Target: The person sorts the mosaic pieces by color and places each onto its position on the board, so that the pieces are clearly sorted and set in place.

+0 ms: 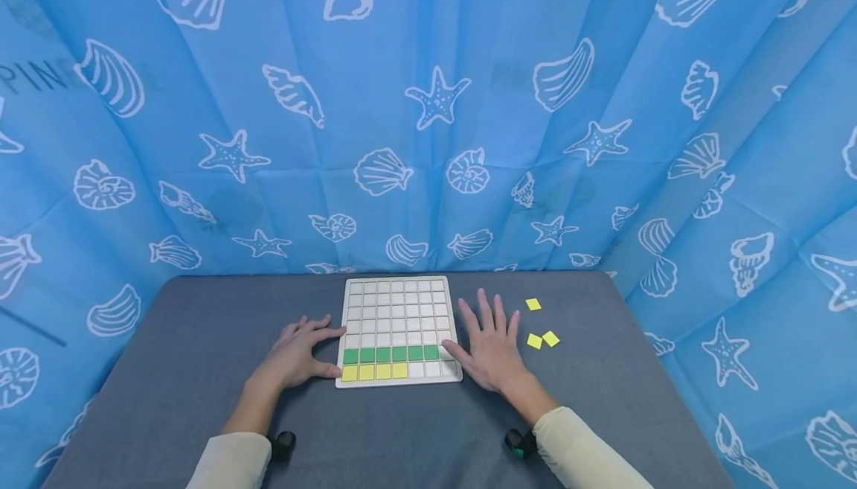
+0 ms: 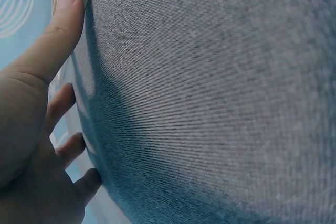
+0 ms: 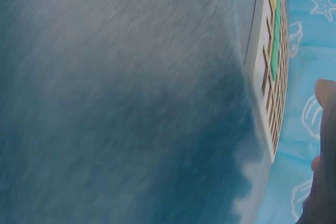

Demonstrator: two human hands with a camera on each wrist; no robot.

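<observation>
A white grid board (image 1: 398,319) lies on the grey table. Several yellow tiles (image 1: 383,372) fill the left part of its bottom row, and several green tiles (image 1: 383,355) line the row above. My left hand (image 1: 292,353) spreads at the board's left edge, its thumb (image 2: 67,3) and index finger right at the rim, the others resting to the side. My right hand (image 1: 492,353) is at the right edge, fingers extended and thumb tip overlapping the board; it holds nothing. In the right wrist view, its thumb (image 3: 324,92) shows apart from the board.
Three loose yellow tiles (image 1: 533,341) lie on the table to the right of my right hand. The grey cloth-covered table (image 1: 167,392) meets a blue shell-patterned curtain (image 1: 428,139) at the back and sides. Black wrist devices (image 1: 284,444) sit by both sleeves.
</observation>
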